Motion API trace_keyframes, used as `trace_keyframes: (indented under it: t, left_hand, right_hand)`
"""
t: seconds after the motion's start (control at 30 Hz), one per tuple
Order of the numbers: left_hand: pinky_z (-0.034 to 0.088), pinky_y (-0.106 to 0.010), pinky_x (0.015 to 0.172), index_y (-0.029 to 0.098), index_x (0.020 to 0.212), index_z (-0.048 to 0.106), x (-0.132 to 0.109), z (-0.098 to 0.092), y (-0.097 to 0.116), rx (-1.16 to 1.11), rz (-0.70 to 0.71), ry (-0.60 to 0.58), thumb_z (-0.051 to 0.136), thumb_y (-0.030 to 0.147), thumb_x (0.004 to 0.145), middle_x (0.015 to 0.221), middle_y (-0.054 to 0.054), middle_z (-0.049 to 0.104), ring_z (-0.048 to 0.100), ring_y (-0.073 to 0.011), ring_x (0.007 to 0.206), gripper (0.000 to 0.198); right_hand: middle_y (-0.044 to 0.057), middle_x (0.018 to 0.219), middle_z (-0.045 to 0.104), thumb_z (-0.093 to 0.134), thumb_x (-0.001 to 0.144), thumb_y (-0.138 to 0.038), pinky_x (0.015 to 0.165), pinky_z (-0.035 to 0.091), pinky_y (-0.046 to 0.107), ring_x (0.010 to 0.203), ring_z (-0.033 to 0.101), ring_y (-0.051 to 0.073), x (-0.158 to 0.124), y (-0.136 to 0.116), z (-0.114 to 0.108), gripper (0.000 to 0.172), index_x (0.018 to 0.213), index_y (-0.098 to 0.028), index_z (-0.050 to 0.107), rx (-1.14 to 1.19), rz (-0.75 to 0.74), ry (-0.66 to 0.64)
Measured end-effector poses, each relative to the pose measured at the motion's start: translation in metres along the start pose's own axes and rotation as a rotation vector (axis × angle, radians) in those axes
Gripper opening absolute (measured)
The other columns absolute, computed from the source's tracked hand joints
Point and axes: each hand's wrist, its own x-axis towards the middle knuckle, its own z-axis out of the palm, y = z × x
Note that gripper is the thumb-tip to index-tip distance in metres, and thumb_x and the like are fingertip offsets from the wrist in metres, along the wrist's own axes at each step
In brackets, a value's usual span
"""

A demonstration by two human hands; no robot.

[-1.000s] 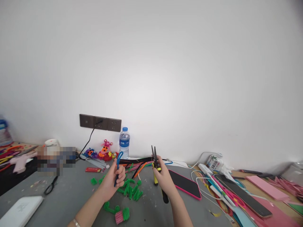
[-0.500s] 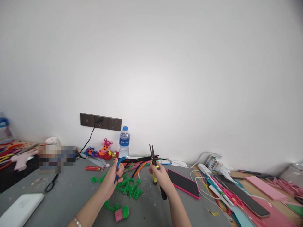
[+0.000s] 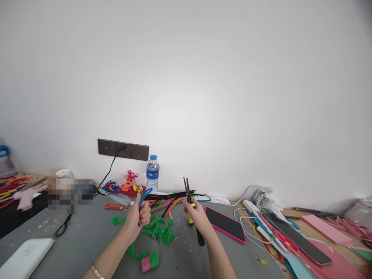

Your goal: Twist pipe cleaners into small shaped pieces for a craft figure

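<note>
My left hand [image 3: 139, 217] is closed around a bent blue pipe cleaner [image 3: 144, 195], whose looped end sticks up above the thumb. In my right hand [image 3: 195, 211] are black and yellow pliers [image 3: 190, 217], tips pointing up and slightly parted. Several short green pipe cleaner pieces [image 3: 159, 231] lie on the grey table [image 3: 186, 259] between the hands. Nearer the front sits a pink and green bundle [image 3: 149, 262], with a curled green piece [image 3: 135, 254] beside it. Black, orange and pink pipe cleaners [image 3: 171, 199] are spread behind my hands.
A water bottle [image 3: 152, 174] stands by the wall, with small colourful figures [image 3: 129, 184] to its left. A pink-edged phone [image 3: 225, 224] lies right of the pliers. White cables, scissors [image 3: 286, 243] and another phone [image 3: 299, 238] crowd the right side. A white box [image 3: 26, 257] is front left.
My left hand has shifted slightly left and turned, with its fingers curled tighter and the blue loop tilted to the right. My right hand and the pliers have barely moved.
</note>
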Motion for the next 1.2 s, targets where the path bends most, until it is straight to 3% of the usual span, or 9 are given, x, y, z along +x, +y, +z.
trace_keyframes:
  t: [0.13,0.27,0.4,0.53,0.67,0.8,1.0,1.2]
  left_hand:
    - [0.013,-0.019,0.036,0.019,0.051,0.040,0.001,-0.003,0.001,-0.090,-0.044,-0.044,0.042,0.065,0.085,0.040,0.012,0.012,0.003,-0.0053,0.037,0.058]
    - [0.014,-0.018,0.035,0.018,0.053,0.043,0.001,-0.005,0.001,-0.101,-0.068,-0.100,0.046,0.061,0.086,0.039,0.013,0.013,0.003,-0.0051,0.037,0.054]
    - [0.012,-0.018,0.033,0.019,0.053,0.043,0.003,-0.006,-0.002,-0.057,-0.054,-0.088,0.049,0.061,0.083,0.037,0.013,0.016,0.004,-0.0048,0.035,0.053]
    - [0.010,-0.017,0.032,0.018,0.055,0.049,0.005,-0.007,-0.006,0.013,-0.005,-0.046,0.051,0.065,0.079,0.035,0.013,0.018,0.006,-0.0044,0.033,0.053]
    - [0.011,-0.018,0.034,0.018,0.054,0.050,0.004,-0.004,-0.008,0.073,0.011,-0.018,0.054,0.068,0.075,0.033,0.013,0.016,0.007,-0.0040,0.032,0.055]
    - [0.010,-0.020,0.037,0.018,0.049,0.045,0.002,-0.001,-0.009,0.220,0.047,0.065,0.046,0.072,0.076,0.033,0.011,0.019,0.010,-0.0044,0.032,0.061]
    - [0.013,-0.023,0.041,0.018,0.045,0.046,-0.001,-0.003,-0.006,0.563,0.207,0.148,0.031,0.074,0.081,0.035,0.008,0.022,0.020,-0.0074,0.035,0.068]
    - [0.015,-0.026,0.044,0.020,0.043,0.044,-0.006,0.001,0.001,0.825,0.293,0.151,0.034,0.070,0.083,0.038,0.007,0.021,0.022,-0.0102,0.037,0.064]
  right_hand:
    - [0.000,0.065,0.055,0.064,0.072,-0.051,0.063,0.039,0.027,0.066,0.054,0.018,-0.010,-0.016,0.002,0.035,0.075,-0.018,0.054,0.263,0.094,-0.135]
    - [0.003,0.073,0.058,0.059,0.078,-0.052,0.075,0.043,0.031,0.072,0.059,0.019,-0.029,-0.042,0.002,0.036,0.081,-0.016,0.060,0.652,0.144,-0.511]
    - [0.005,0.072,0.059,0.057,0.078,-0.059,0.077,0.043,0.034,0.072,0.063,0.022,-0.043,-0.053,0.008,0.048,0.085,-0.012,0.063,0.708,0.292,-0.892]
    - [0.006,0.071,0.061,0.052,0.079,-0.064,0.076,0.044,0.035,0.070,0.065,0.022,-0.047,-0.044,0.023,0.057,0.090,-0.009,0.064,0.657,0.392,-1.024]
    - [0.006,0.069,0.062,0.049,0.077,-0.068,0.070,0.046,0.031,0.061,0.064,0.019,-0.046,-0.036,0.034,0.062,0.087,-0.009,0.064,0.583,0.476,-1.096]
    - [0.005,0.068,0.063,0.048,0.077,-0.069,0.071,0.046,0.031,0.060,0.065,0.018,-0.045,-0.034,0.037,0.062,0.085,-0.010,0.063,0.561,0.511,-1.082]
    - [0.005,0.068,0.062,0.046,0.079,-0.069,0.068,0.047,0.032,0.063,0.066,0.021,-0.040,-0.030,0.036,0.062,0.086,-0.009,0.062,0.580,0.481,-1.006]
    - [0.005,0.071,0.060,0.046,0.081,-0.067,0.070,0.046,0.031,0.068,0.066,0.021,-0.042,-0.039,0.028,0.060,0.088,-0.009,0.063,0.593,0.420,-0.958]
